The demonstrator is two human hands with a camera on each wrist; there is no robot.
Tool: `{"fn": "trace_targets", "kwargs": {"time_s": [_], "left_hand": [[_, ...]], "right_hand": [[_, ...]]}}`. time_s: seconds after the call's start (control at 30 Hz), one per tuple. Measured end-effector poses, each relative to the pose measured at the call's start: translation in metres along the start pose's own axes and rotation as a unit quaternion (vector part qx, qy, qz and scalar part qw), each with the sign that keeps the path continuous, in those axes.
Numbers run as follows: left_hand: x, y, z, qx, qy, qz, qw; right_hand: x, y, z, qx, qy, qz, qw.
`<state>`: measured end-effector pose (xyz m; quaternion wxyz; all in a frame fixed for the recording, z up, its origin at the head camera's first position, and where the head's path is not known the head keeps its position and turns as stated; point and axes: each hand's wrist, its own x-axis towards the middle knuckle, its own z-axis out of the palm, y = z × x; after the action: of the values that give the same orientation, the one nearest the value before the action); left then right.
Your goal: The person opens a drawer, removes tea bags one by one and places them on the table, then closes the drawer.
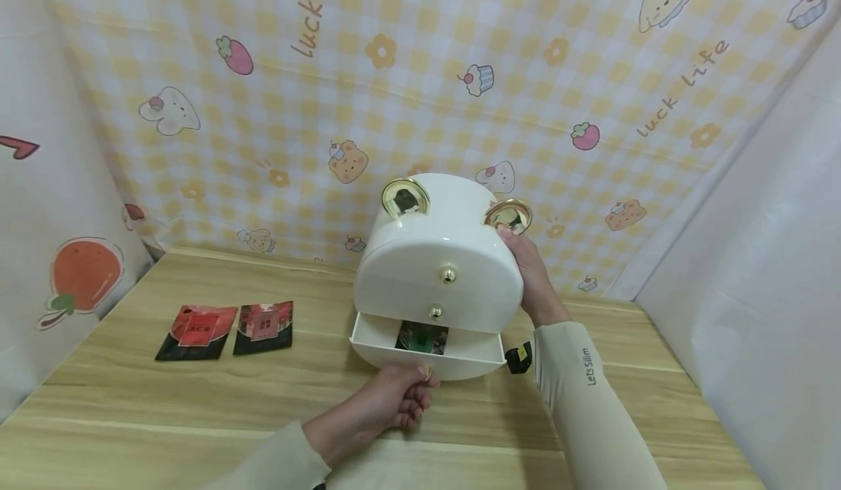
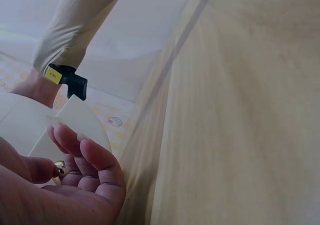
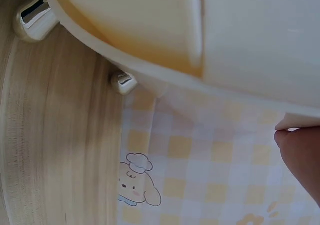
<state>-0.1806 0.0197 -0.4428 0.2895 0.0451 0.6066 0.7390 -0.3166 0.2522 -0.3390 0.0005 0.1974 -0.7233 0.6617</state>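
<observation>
A white, glossy drawer box (image 1: 440, 249) with two gold round ears stands on the table in the head view. Its bottom drawer (image 1: 394, 362) is pulled out, and a black-and-green packet (image 1: 420, 338) lies inside. My left hand (image 1: 397, 399) pinches the small gold knob (image 2: 60, 170) of this drawer between thumb and index finger, with the other fingers curled below. High on the box's right side, my right hand (image 1: 535, 278) holds it, thumb by the right gold ear (image 1: 509, 215). Part of this hand (image 3: 302, 152) shows at the right wrist view's edge; most fingers are hidden.
Two red-and-black packets (image 1: 196, 333) lie side by side on the wooden table (image 1: 315, 402), left of the box. Behind the box hangs a checked cloth (image 1: 296, 147) with cartoon prints. Gold feet (image 3: 37, 17) support the box. White curtains (image 1: 755, 256) stand at both sides.
</observation>
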Motion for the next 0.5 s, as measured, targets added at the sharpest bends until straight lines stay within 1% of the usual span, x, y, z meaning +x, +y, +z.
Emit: {"fn": "trace_targets", "kwargs": {"time_s": [0.17,0.33,0.5], "left_hand": [[-0.0039,-0.0024,0.0034,-0.006,0.003,-0.006,1.0000],[-0.0064,-0.0065,0.0043,-0.005,0.002,-0.007,1.0000],[-0.0108,-0.0095,0.0052,-0.005,0.000,-0.007,1.0000]], "right_hand": [[0.0004,0.0005,0.0007,-0.002,0.008,0.007,1.000],[0.0006,0.0011,0.0009,0.006,0.009,0.003,1.000],[0.0010,0.0006,0.0009,-0.004,0.012,-0.001,1.000]]}}
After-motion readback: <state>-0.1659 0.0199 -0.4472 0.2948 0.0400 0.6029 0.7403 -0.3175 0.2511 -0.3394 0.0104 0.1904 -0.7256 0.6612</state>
